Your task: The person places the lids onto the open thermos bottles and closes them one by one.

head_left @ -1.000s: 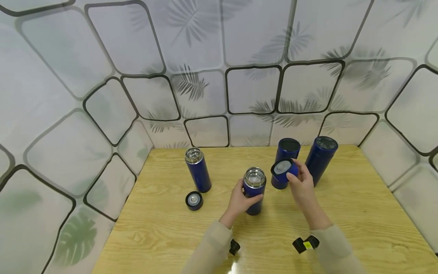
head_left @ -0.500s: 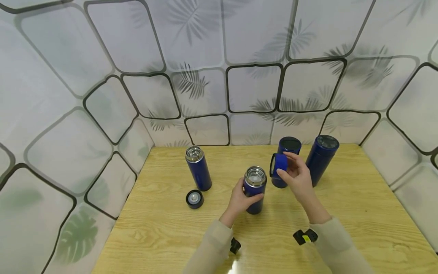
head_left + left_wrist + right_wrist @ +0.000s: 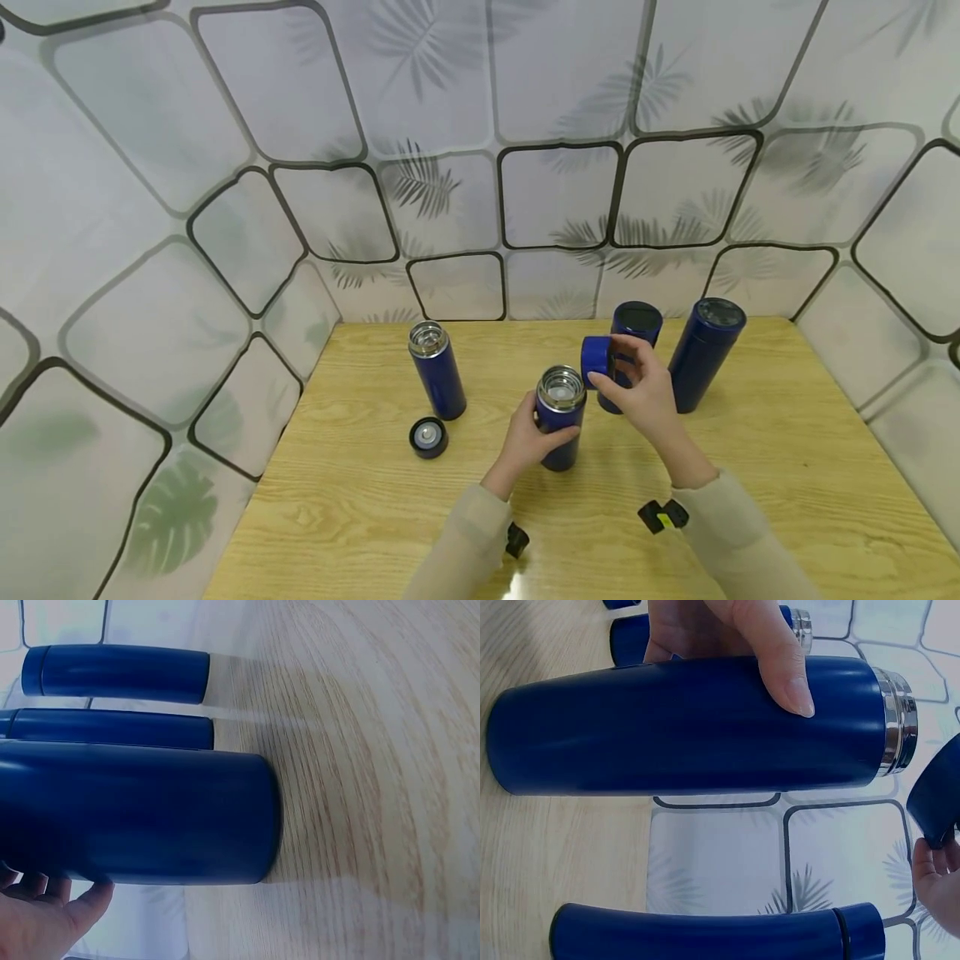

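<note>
Upright near the middle of the wooden table, an uncapped blue thermos point(image 3: 561, 425) shows its steel mouth. My left hand point(image 3: 523, 442) grips its body, thumb across the front. Just above and right of that mouth, apart from it, my right hand point(image 3: 645, 390) pinches a blue thermos lid point(image 3: 596, 360) by its side, tilted so its top faces away to the left. In the right wrist view the lid point(image 3: 936, 796) hangs beyond the bare steel neck point(image 3: 898, 724). The lid's underside is hidden. The left wrist view shows the gripped thermos point(image 3: 142, 814) standing on the wood.
Another uncapped blue thermos point(image 3: 437, 375) stands at the left, its lid point(image 3: 428, 437) lying upside down in front of it. Behind my right hand are two capped thermoses, one partly hidden point(image 3: 637, 321) and one at the right point(image 3: 705, 354). A patterned curtain point(image 3: 555, 200) hangs behind the table point(image 3: 360, 517).
My right hand has moved slightly left with the lid and turned it, so its underside, visible earlier, is now hidden. The left hand and its thermos have stayed in place.
</note>
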A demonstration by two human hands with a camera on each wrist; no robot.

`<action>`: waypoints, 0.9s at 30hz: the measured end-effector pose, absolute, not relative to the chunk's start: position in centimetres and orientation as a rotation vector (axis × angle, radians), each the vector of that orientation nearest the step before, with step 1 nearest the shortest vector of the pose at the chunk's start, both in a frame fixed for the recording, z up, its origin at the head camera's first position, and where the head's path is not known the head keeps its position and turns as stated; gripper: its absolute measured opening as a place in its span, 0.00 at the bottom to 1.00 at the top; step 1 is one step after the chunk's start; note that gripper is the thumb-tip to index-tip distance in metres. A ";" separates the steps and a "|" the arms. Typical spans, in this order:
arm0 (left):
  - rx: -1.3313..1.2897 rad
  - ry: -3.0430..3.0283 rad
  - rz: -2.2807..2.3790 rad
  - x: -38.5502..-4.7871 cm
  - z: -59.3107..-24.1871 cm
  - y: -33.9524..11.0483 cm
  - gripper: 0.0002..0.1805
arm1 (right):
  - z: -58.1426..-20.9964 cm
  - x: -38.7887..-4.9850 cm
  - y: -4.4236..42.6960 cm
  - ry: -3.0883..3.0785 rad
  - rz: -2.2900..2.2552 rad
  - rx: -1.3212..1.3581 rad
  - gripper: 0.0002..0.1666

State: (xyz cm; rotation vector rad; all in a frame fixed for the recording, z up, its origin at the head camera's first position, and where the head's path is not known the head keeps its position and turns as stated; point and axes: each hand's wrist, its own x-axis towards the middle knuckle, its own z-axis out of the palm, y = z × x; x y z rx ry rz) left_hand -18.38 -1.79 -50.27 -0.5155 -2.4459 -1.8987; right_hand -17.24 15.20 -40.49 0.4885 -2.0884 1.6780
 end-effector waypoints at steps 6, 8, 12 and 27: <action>-0.537 -2.434 -1.898 -18.4 -50.3 -1.9 0.33 | -38.6 -16.4 14.0 -2.069 1.491 0.562 0.29; -0.539 -2.436 -1.894 -18.4 -50.3 -1.9 0.33 | -38.7 -16.6 13.8 -2.077 1.456 0.573 0.30; -0.534 -2.455 -1.887 -18.3 -50.3 -1.9 0.33 | -39.8 -17.5 13.8 -2.139 1.384 0.569 0.34; -0.589 -2.414 -1.931 -16.8 -47.3 -2.2 0.30 | -40.4 -17.8 12.4 -2.342 1.134 0.717 0.36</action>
